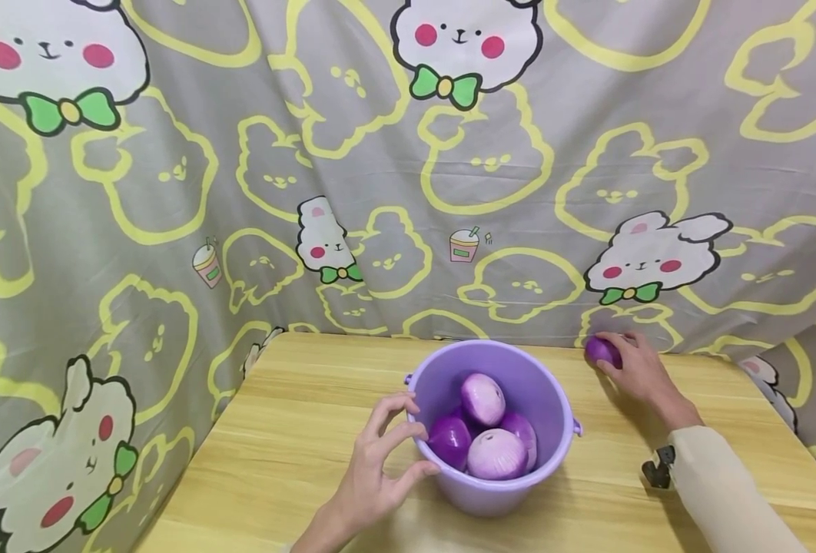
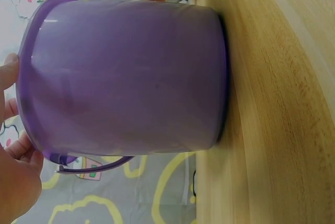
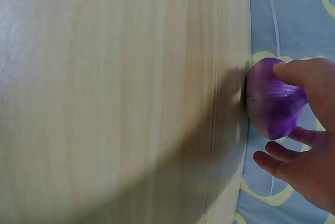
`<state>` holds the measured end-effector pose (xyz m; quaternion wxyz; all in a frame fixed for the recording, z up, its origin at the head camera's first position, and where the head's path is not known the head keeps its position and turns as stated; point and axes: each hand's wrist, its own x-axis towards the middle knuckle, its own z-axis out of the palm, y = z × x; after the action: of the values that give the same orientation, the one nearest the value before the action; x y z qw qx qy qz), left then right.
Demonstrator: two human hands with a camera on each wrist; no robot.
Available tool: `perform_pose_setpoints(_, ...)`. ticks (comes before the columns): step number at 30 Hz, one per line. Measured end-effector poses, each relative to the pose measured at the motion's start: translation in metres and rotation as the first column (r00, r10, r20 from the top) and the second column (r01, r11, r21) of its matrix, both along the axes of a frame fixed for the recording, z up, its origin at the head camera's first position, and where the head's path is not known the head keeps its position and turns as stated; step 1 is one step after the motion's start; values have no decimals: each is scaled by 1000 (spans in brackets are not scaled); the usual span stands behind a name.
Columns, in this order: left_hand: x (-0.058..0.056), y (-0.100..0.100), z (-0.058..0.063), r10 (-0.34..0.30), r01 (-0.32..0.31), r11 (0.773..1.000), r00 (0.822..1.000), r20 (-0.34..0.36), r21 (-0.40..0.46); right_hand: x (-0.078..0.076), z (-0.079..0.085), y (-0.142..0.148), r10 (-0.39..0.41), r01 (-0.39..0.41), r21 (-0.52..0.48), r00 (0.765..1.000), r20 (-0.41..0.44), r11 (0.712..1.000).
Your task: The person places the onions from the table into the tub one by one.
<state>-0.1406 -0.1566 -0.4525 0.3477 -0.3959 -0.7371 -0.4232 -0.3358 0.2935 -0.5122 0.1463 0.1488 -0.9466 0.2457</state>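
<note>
A light purple bucket (image 1: 491, 499) stands upright on the wooden table with several red onions (image 1: 496, 455) inside. My left hand (image 1: 373, 461) is at the bucket's left side, its spread fingers and thumb touching the rim. In the left wrist view, fingertips (image 2: 9, 72) rest against the rim of the bucket (image 2: 125, 77). Far to the right, at the table's back edge, my right hand (image 1: 643, 374) holds another red onion (image 1: 602, 351). The right wrist view has the thumb on top of this onion (image 3: 272, 101), with fingers on its other side.
The wooden table (image 1: 318, 399) ends at the back against a grey curtain (image 1: 380, 177) with yellow outlines and white cartoon animals. The bucket's thin handle (image 2: 99, 169) hangs down its far side. A small black device (image 1: 659, 467) is strapped at the right sleeve.
</note>
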Motion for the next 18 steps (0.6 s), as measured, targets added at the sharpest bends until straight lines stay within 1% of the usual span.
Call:
perform_pose_setpoints(6, 0, 0, 0, 0, 0, 1000, 1000, 1, 0, -2, -3, -2, 9, -9, -17, 1000, 6, 1000)
perform_pose_setpoints(10, 0, 0, 1, -3, 3, 1000, 1000, 1, 0, -2, -1, -5, 12, -11, -30, 1000, 14, 999)
perform_pose_setpoints(18, 0, 1, 0, 0, 0, 1000, 1000, -5, 0, -1, -1, -6, 5, -4, -23, 999, 45, 1000)
